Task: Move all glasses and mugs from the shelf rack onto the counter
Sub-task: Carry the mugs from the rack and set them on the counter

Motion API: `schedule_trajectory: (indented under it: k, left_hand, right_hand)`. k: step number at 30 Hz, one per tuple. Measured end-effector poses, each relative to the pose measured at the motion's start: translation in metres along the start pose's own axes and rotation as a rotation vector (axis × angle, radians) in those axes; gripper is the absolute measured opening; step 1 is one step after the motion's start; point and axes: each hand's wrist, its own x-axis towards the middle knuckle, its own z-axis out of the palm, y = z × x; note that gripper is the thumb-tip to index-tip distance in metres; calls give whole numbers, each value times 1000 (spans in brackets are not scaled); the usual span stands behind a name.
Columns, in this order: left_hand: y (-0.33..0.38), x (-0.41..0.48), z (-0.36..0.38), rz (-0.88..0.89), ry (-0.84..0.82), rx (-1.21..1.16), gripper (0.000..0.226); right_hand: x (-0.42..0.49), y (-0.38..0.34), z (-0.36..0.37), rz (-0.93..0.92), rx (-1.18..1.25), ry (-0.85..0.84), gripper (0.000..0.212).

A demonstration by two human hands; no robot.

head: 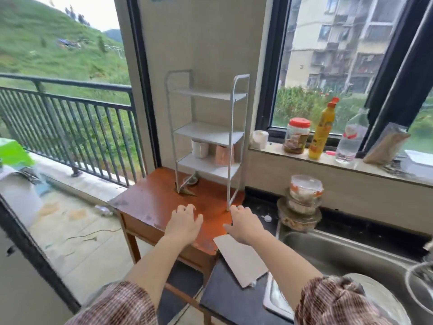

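Note:
A white three-tier shelf rack [230,134] stands on a brown wooden table [152,198] against the wall. On its lowest tier sit a white mug [199,148] and a copper-coloured mug [223,154]; the two upper tiers are bare. Under the rack a clear glass [191,181] rests on the table. My left hand [184,224] hovers over the table's front part with fingers spread and nothing in it. My right hand [243,225] is open too, beside the rack's front right leg. The dark counter [222,294] lies to the right of the table.
A white sheet [241,259] lies across the table corner and counter. A steel sink [351,261] holds a plate and pot. Stacked food containers [302,202] stand behind it. A jar, yellow bottle, water bottle and paper roll line the windowsill. A balcony railing is to the left.

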Motion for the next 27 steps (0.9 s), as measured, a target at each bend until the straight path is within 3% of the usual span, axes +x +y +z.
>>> schedule_trajectory:
  k: [8,17,21,23,25,27]
  left_hand:
    - [-34,134,-10,39,3,-71,40]
    - [-53,289,-14,131,-57,-241,43]
    - [-47,343,-3,147,-88,-368,45]
    - [-41,363,5,125,-122,-443,47]
    - [-34,379,12,77,-160,-516,48]
    - [-30,393,17,42,-198,-559,48]
  right_hand:
    - [127,-33,11,67,28,28,50]
    - [251,-58,16,289,241,95,59]
    - [290,-60,21,383,345,201,62]
    - [303,-59,27,421,378,259,74]
    - [314,-58,32,471,492,328,87]
    - [324,-54,34,545,629,430,86]
